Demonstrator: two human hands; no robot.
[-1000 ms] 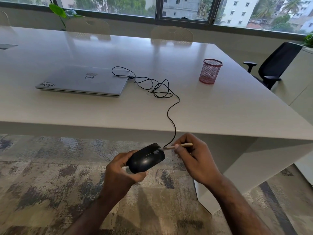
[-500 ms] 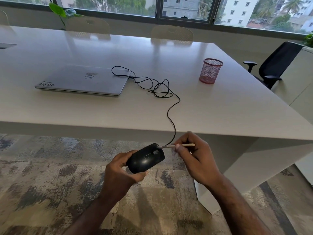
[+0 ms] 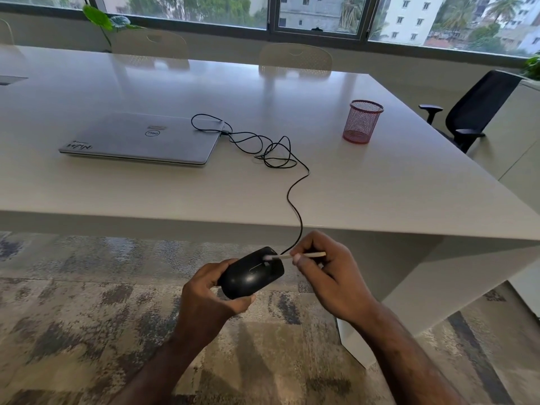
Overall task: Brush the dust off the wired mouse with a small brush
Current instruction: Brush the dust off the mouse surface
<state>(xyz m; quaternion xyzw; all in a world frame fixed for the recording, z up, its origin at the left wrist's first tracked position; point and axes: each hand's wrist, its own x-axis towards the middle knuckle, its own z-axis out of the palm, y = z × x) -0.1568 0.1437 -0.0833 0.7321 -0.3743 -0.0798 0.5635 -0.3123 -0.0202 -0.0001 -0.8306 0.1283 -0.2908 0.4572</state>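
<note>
Mottled grey-and-tan carpet [image 3: 73, 317] spreads below your hands, in front of the smooth white counter [image 3: 380, 185]. Your left hand [image 3: 210, 296] cups the glossy black rounded wired mouse [image 3: 251, 276] from behind, its long axis pointing up-right toward the counter. Your right hand [image 3: 330, 276] pinches the thin pale small brush [image 3: 295, 255], which lies nearly level with its bristles on the mouse's front end.

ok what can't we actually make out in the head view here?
- Underside of the mouse: faces away and is covered by the left hand.
- Dust on the mouse: too fine to see.
- Brush bristles: small and blurred; mid-handle hidden by the right hand.
- Cable plug at the laptop: too small.
</note>
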